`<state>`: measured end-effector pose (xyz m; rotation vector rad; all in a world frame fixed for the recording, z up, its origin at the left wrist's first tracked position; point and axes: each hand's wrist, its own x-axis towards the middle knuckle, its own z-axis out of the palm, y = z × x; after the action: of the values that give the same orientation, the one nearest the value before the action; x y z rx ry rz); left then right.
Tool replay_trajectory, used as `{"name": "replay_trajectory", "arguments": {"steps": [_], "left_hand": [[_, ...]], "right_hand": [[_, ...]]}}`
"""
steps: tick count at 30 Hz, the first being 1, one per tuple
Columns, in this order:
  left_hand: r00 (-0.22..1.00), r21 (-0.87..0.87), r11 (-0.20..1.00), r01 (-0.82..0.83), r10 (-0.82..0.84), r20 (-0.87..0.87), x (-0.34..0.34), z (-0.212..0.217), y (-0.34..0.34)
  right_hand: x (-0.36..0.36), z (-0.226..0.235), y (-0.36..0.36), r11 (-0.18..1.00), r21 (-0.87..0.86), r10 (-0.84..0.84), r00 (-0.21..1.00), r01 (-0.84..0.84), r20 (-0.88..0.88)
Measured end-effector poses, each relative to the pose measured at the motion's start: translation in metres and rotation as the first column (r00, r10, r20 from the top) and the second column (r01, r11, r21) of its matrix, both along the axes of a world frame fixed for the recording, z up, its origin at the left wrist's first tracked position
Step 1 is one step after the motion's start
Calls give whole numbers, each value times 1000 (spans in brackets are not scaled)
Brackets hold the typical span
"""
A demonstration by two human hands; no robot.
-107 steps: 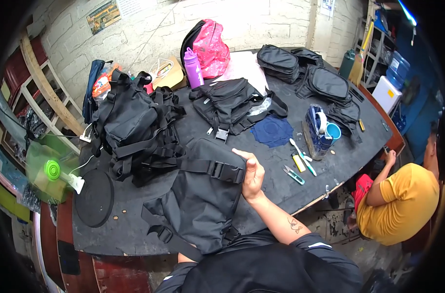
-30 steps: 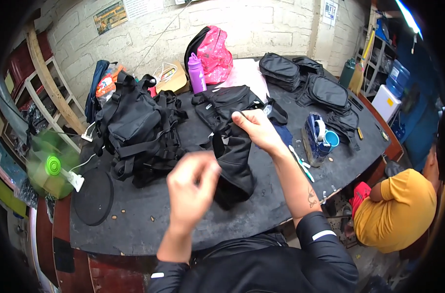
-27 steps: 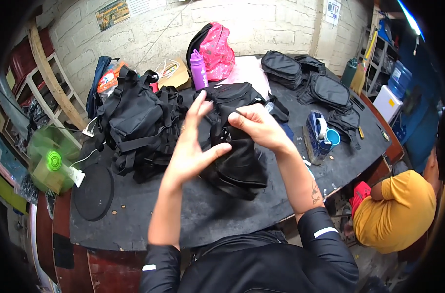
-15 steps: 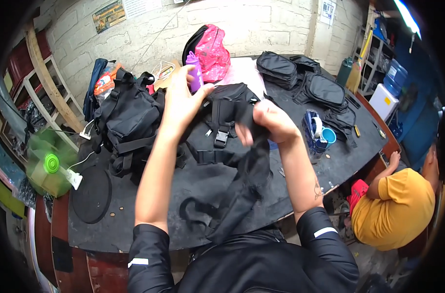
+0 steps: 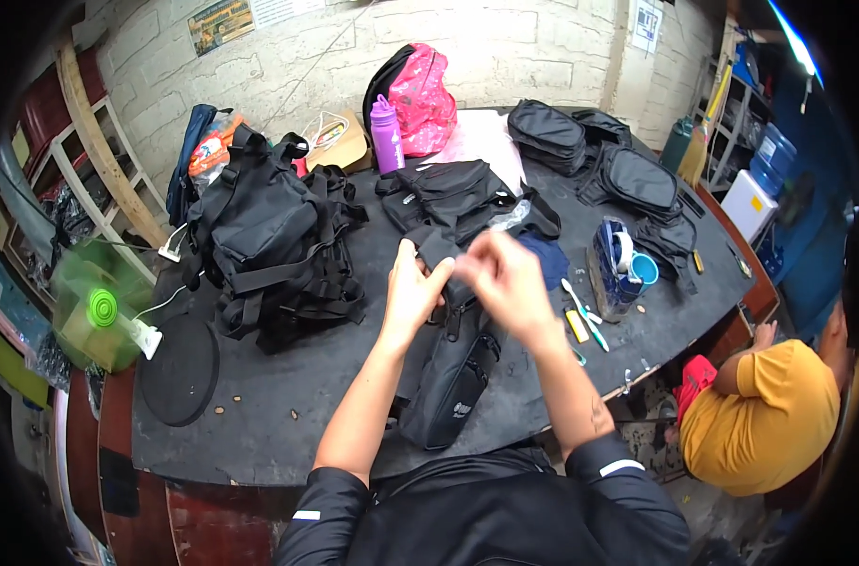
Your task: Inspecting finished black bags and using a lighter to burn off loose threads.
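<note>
A slim black sling bag (image 5: pixel 453 391) with zipped pockets lies on the table right in front of me, its narrow top pointing away. A wide black strap (image 5: pixel 437 247) rises from that top. My left hand (image 5: pixel 412 294) is closed around the strap, thumb pointing right. Close by, my right hand (image 5: pixel 505 283) has its fingers curled in a pinch by the left thumb. Motion smears those fingertips, and what they hold cannot be made out. Just beyond both hands, another black bag (image 5: pixel 448 198) lies flat.
Black bags with straps (image 5: pixel 269 226) are heaped at left, beside a round black pad (image 5: pixel 180 370) and a spinning green fan (image 5: pixel 99 307). Behind stand a purple bottle (image 5: pixel 386 137) and a pink bag (image 5: pixel 425 99). Rightward are small tools (image 5: pixel 585 316), a blue cup (image 5: pixel 643 271) and a person in yellow (image 5: pixel 764 415).
My left hand has come right and down from beside the purple bottle, closing on the strap. My right hand has moved slightly down. The swinging black bag and straps now rest on the table.
</note>
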<state>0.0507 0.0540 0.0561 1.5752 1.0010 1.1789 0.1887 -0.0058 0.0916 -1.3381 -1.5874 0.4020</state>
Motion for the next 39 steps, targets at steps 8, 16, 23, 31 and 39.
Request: {"name": "replay_trajectory", "arguments": {"steps": [8,16,23,31,39], "left_hand": [[980,-11,1000,5,-3,201,1,-11,5],[993,53,994,101,-104,62,-5,-42,-3],[816,37,943,332,-307,489,-23,-25,-27],[681,-296,868,399,-65,730,-77,-108,37],[910,775,632,23,307,-278,-13,-13,-22]], "right_hand": [[-17,-45,-38,998,-51,-45,993,40,-112],[-15,-38,-15,984,144,-78,984,102,-160],[53,-96,37,987,-130,-141,900,95,-413],[58,-156,2,714,-54,-10,68,-698,-998],[22,-146,11,758,-110,36,210,-643,-977]]}}
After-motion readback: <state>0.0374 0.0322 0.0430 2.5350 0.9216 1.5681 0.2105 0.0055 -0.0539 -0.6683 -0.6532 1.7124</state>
